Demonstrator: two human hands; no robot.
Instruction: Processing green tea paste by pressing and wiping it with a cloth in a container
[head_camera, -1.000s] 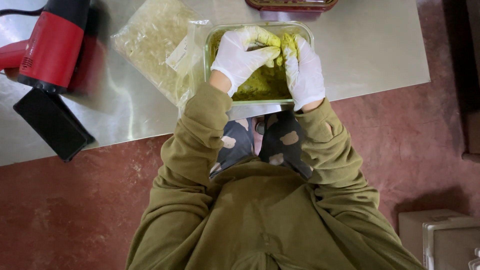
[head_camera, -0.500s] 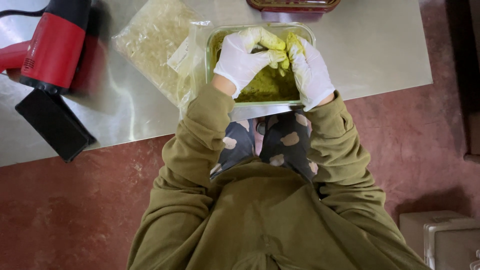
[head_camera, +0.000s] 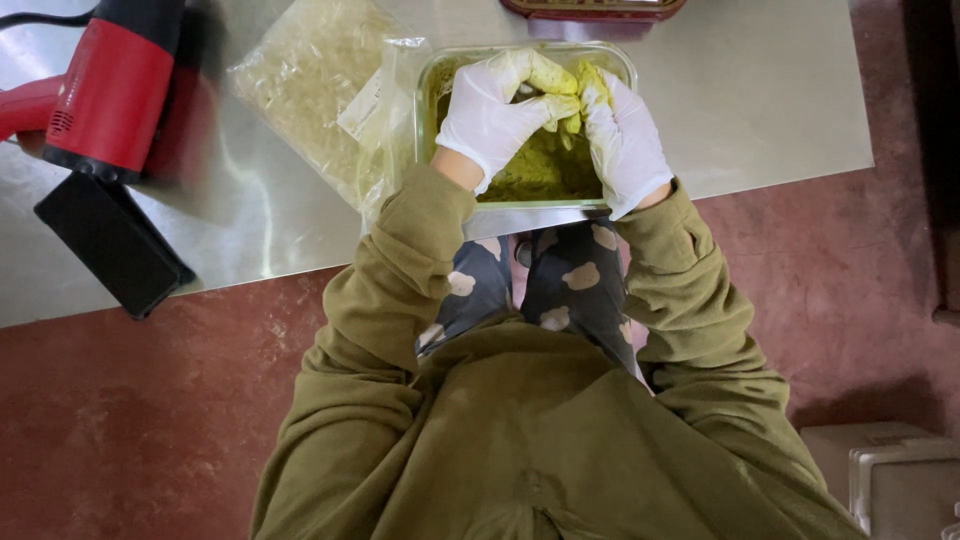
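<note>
Pressing together inside the glass dish (head_camera: 430, 90) at the table's (head_camera: 760, 90) near edge, your gloved left hand (head_camera: 495, 115) and right hand (head_camera: 625, 145) have fingers clenched on yellow-green dough (head_camera: 545, 170).

Steel table (head_camera: 760, 100) and what lies on it

A clear rectangular container (head_camera: 428, 90) of yellow-green paste sits at the near edge, a plastic bag (head_camera: 310, 80) beside it, then a red heat gun (head_camera: 115, 90), a black phone (head_camera: 112, 245), and a dark-red tray (head_camera: 595, 8) at the far edge.
</note>
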